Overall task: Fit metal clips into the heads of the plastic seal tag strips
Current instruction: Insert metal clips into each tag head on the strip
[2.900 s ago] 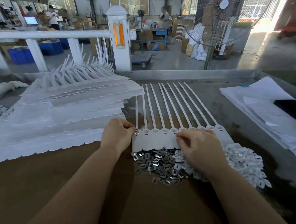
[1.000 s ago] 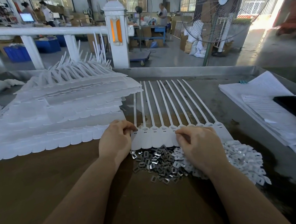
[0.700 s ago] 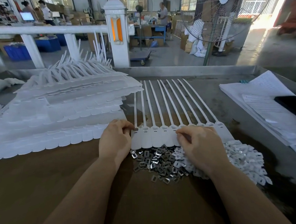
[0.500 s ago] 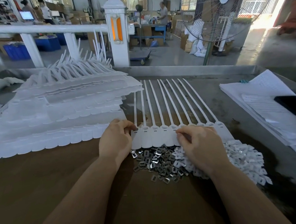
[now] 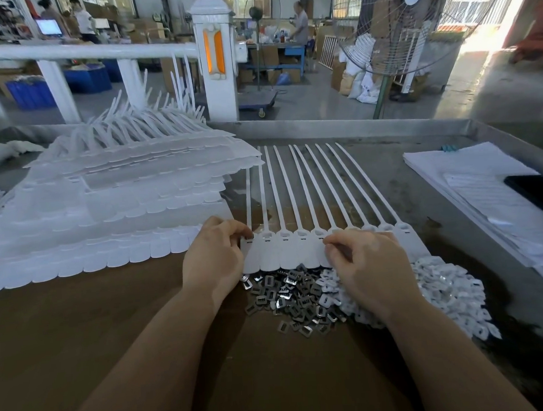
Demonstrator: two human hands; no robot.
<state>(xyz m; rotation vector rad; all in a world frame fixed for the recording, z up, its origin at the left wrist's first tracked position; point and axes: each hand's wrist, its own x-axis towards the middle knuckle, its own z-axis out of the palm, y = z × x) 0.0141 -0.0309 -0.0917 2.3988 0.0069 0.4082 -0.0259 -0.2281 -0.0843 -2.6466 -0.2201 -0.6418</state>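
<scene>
A joined row of white plastic seal tag strips (image 5: 293,251) lies flat in front of me, tails fanning away. My left hand (image 5: 214,259) has curled fingertips at the head slot of the leftmost tag; what they pinch is hidden. My right hand (image 5: 367,266) rests on the heads right of the middle, fingers curled, fingertips pressed on a head. A heap of small metal clips (image 5: 288,296) lies just below the tag heads, between my hands. White plastic pieces (image 5: 453,292) are piled to its right.
A tall stack of white tag strip sheets (image 5: 114,208) fills the left of the brown table (image 5: 113,342). Papers (image 5: 485,192) and a black phone (image 5: 539,192) lie at the right. A raised metal rim (image 5: 354,128) bounds the far edge.
Both hands stay at the tag heads with almost no movement; the left fingertips sit at the leftmost head throughout.
</scene>
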